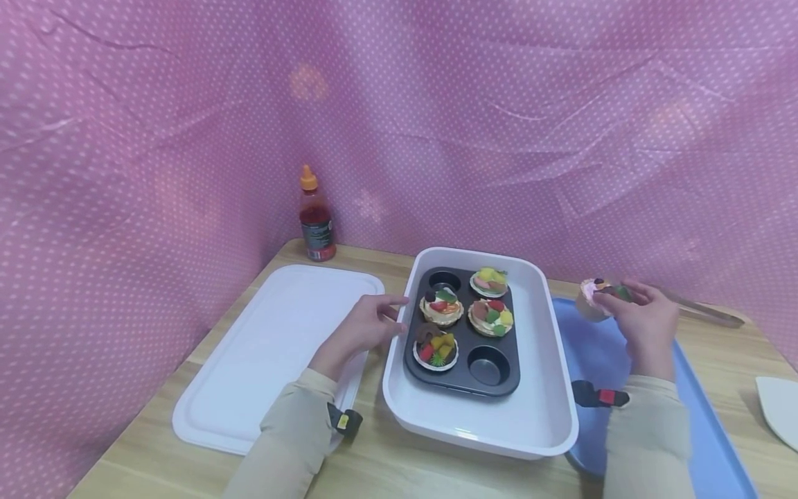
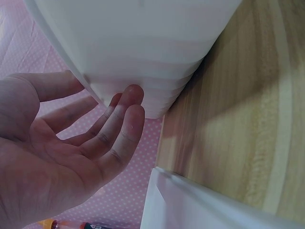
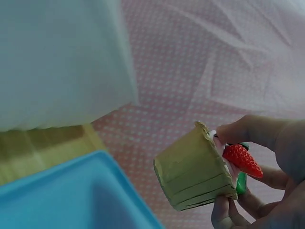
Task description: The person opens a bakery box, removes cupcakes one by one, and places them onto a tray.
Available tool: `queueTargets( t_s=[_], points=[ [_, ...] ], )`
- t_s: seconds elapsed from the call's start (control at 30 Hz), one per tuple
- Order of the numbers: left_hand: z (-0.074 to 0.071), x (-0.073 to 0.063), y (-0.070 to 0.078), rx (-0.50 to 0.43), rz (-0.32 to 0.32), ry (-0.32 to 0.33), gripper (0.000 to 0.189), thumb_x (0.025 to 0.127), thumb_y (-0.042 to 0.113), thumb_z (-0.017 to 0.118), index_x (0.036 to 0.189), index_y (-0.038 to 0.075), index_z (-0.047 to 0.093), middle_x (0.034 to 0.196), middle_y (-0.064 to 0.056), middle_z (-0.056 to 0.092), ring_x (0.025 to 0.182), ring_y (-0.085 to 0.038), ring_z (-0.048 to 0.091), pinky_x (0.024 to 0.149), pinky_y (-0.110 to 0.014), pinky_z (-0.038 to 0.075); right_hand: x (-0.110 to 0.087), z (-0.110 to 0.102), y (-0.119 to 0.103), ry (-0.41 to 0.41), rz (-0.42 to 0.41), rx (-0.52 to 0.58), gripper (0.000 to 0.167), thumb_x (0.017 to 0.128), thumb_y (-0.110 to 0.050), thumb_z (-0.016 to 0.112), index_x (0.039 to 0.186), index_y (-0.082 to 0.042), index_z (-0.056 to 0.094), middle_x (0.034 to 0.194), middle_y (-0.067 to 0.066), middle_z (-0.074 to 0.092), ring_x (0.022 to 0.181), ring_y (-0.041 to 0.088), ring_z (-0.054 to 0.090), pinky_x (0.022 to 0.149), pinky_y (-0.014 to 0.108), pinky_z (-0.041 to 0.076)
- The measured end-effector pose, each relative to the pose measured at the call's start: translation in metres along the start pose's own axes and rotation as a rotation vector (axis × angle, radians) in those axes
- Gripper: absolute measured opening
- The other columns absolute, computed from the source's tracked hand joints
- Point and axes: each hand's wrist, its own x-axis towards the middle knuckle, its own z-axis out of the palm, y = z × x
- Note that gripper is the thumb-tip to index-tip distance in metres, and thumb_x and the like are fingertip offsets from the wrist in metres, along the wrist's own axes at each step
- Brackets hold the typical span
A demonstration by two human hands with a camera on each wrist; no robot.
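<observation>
My right hand point(image 1: 648, 326) pinches a toy cupcake point(image 3: 195, 169) by its topping, a strawberry and green leaf showing beside the fingers. The cupcake is tilted, above the far end of the blue tray point(image 1: 589, 346). In the middle stands a deep white tub point(image 1: 539, 360) with a dark muffin tin point(image 1: 458, 378) inside. Several fruit-topped tarts, such as the one with chocolate point(image 1: 435, 350), sit in the tin; the far-left and near-right cups show their bottoms. My left hand point(image 1: 368, 326) is at the tub's left rim, fingers loosely bent along the outer wall.
A white cutting board point(image 1: 268, 353) lies at the left. Behind it stands a sauce bottle point(image 1: 318, 225) with an orange cap. Metal tongs point(image 1: 711, 312) lie behind the right hand, and a white edge of something point(image 1: 779, 409) shows far right. A pink dotted cloth point(image 1: 436, 138) hangs around the table.
</observation>
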Motion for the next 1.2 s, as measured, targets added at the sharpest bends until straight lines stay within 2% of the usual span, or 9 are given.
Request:
queueTargets(
  t_s=[0.13, 0.33, 0.8, 1.2],
  points=[
    [0.000, -0.001, 0.000, 0.002, -0.014, 0.000, 0.052, 0.089, 0.010, 0.075, 0.138, 0.021, 0.063, 0.111, -0.009, 0.071, 0.092, -0.021, 0.067, 0.070, -0.030, 0.057, 0.007, 0.004, 0.009, -0.005, -0.020, -0.053, 0.083, 0.087, -0.036, 0.079, 0.156, -0.014, 0.038, 0.162, 0.015, 0.032, 0.146, 0.039, 0.037, 0.115, 0.056, 0.039],
    [-0.001, -0.001, 0.001, -0.004, -0.035, -0.003, 0.052, 0.089, 0.011, 0.075, 0.138, 0.022, 0.063, 0.112, -0.009, 0.071, 0.093, -0.021, 0.067, 0.070, -0.030, 0.057, 0.015, 0.014, 0.016, -0.008, -0.061, -0.100, 0.080, 0.087, -0.033, 0.078, 0.154, -0.008, 0.040, 0.159, 0.019, 0.037, 0.144, 0.040, 0.041, 0.114, 0.053, 0.041],
    [-0.001, 0.001, -0.001, -0.018, -0.011, 0.001, 0.052, 0.088, 0.009, 0.075, 0.138, 0.019, 0.063, 0.110, -0.011, 0.071, 0.091, -0.020, 0.067, 0.069, -0.029, 0.055, 0.017, 0.031, 0.023, 0.014, -0.069, -0.125, 0.074, 0.090, -0.025, 0.074, 0.153, -0.005, 0.041, 0.161, 0.023, 0.032, 0.147, 0.045, 0.033, 0.117, 0.054, 0.037],
    [-0.001, 0.001, 0.000, -0.003, -0.026, -0.007, 0.052, 0.089, 0.009, 0.074, 0.138, 0.021, 0.063, 0.113, -0.010, 0.070, 0.094, -0.021, 0.066, 0.072, -0.030, 0.056, 0.019, 0.039, 0.029, 0.052, -0.097, -0.142, 0.071, 0.090, -0.021, 0.074, 0.151, -0.005, 0.043, 0.159, 0.023, 0.035, 0.145, 0.045, 0.036, 0.113, 0.053, 0.042]
  ],
)
